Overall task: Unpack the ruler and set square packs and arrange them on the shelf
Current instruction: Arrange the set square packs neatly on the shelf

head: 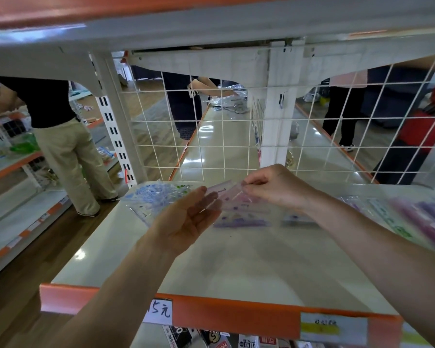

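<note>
Holding a clear plastic pack of pink-and-purple rulers (227, 197) just above the white shelf (236, 259), near the back edge and roughly midway along it.

Right hand (274, 187): thumb and fingertips pinch the pack's upper edge. Left hand (183, 219): released, palm up, fingers straight, with the tips under the pack's left end. Judgement: the pinch carries and steers, and the flat palm keeps the floppy sleeve from sagging while it is lined up for laying down.

Directly below, a second clear pack with purple print (241, 221) lies flat on the shelf. The held pack probably goes on or beside it, keeping like colours together.

Back left corner: a clear pack with blue print (156, 197), flat and apart from the purple one, which looks like sorting by colour.

Right end of the shelf: a blurred heap of purple and green-printed packs (412, 219). I cannot tell how many there are or whether they are still bundled. This is likely the supply waiting to be arranged, so the task looks early to midway.

Behind the shelf, a white wire grid panel (211, 136) gives a stop to butt the packs against. The orange price strip (236, 315) on the front edge carries a handwritten white tag (158, 311).

Risk: the slick sleeves may slide over one another.
</note>
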`<action>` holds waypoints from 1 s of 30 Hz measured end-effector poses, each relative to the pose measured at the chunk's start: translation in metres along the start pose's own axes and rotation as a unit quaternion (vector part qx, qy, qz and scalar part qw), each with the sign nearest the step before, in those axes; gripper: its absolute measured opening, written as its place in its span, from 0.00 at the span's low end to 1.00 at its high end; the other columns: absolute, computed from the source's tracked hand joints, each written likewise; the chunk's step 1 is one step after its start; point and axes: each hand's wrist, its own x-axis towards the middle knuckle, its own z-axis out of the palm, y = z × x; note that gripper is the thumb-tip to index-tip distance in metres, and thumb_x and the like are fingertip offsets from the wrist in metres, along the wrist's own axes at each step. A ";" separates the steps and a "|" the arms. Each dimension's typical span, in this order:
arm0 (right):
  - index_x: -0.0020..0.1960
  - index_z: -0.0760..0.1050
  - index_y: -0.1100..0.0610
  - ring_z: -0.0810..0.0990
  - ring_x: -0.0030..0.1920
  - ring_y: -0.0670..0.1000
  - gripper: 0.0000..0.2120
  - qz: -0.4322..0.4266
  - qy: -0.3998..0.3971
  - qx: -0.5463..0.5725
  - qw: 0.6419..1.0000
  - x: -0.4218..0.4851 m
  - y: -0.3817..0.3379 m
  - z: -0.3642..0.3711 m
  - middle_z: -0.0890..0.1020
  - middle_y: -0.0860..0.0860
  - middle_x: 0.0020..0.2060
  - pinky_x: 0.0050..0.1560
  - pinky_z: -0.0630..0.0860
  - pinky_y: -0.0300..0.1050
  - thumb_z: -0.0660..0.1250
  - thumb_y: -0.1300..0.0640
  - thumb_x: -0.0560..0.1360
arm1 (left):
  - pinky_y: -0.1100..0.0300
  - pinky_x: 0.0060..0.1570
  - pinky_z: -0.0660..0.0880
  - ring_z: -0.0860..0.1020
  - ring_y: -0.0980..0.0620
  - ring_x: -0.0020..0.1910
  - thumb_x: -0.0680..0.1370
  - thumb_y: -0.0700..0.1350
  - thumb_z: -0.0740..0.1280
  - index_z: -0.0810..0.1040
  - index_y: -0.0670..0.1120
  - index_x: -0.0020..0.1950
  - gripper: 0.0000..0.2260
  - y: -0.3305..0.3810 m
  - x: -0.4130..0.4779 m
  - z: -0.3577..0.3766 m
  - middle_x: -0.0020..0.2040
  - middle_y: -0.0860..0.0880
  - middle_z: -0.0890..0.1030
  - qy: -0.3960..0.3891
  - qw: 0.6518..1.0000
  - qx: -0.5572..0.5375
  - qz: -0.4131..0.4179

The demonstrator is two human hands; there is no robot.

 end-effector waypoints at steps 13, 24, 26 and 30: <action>0.54 0.73 0.53 0.77 0.43 0.51 0.20 -0.082 -0.092 -0.233 0.965 -0.001 -0.024 0.004 0.77 0.47 0.43 0.45 0.74 0.49 0.74 0.49 0.67 | 0.56 0.39 0.81 0.82 0.47 0.35 0.78 0.36 0.64 0.77 0.38 0.47 0.03 0.002 0.007 0.008 0.39 0.41 0.82 0.035 0.997 0.063 0.006; 0.41 0.70 0.52 0.75 0.41 0.51 0.12 -0.042 -0.117 -0.262 0.957 0.010 -0.016 -0.001 0.77 0.47 0.41 0.39 0.71 0.45 0.71 0.47 0.67 | 0.57 0.34 0.81 0.83 0.48 0.32 0.78 0.36 0.65 0.76 0.35 0.48 0.03 0.016 0.012 -0.006 0.35 0.41 0.82 0.080 0.996 0.017 0.039; 0.41 0.71 0.53 0.75 0.39 0.50 0.12 -0.014 -0.135 -0.259 0.956 0.008 -0.012 0.001 0.76 0.46 0.37 0.37 0.69 0.44 0.70 0.47 0.68 | 0.56 0.34 0.82 0.82 0.50 0.31 0.78 0.36 0.64 0.76 0.36 0.47 0.04 0.019 0.013 -0.014 0.34 0.42 0.82 0.095 0.994 0.014 0.052; 0.35 0.68 0.49 0.73 0.35 0.47 0.11 0.002 -0.158 -0.273 0.949 0.004 -0.012 0.009 0.72 0.43 0.31 0.29 0.65 0.34 0.70 0.54 0.69 | 0.57 0.32 0.81 0.82 0.50 0.31 0.78 0.36 0.64 0.75 0.37 0.53 0.05 0.026 0.011 -0.034 0.34 0.43 0.82 0.128 0.988 0.014 0.084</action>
